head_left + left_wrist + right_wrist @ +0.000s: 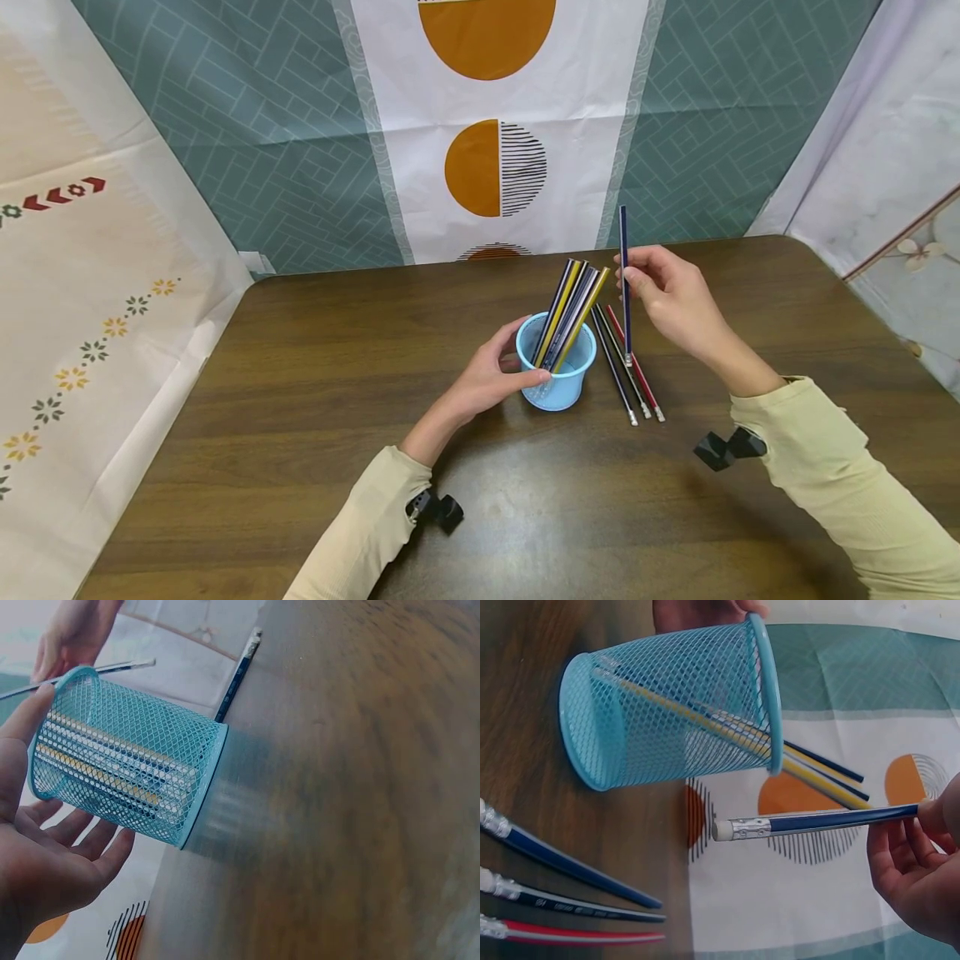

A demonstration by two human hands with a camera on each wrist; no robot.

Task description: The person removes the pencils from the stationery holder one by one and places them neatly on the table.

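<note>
A light blue mesh pencil cup (557, 390) stands upright on the table, holding several yellow, dark blue and silver pencils (566, 312) that lean toward its right rim. My left hand (495, 375) grips the cup from the left, thumb at the near side of the rim and fingers round the far side. To the right of the cup, my right hand (675, 296) pinches a dark blue pencil (817, 820) between thumb and fingers. That pencil is upright, its white eraser end pointing down, above the loose pencils on the table.
Right of the cup lie a dark blue pencil (615, 367), a dark pencil (626, 367) and a red pencil (647, 386), erasers toward me. The brown wooden table (337, 400) ends at the back against a patterned cloth (285, 167).
</note>
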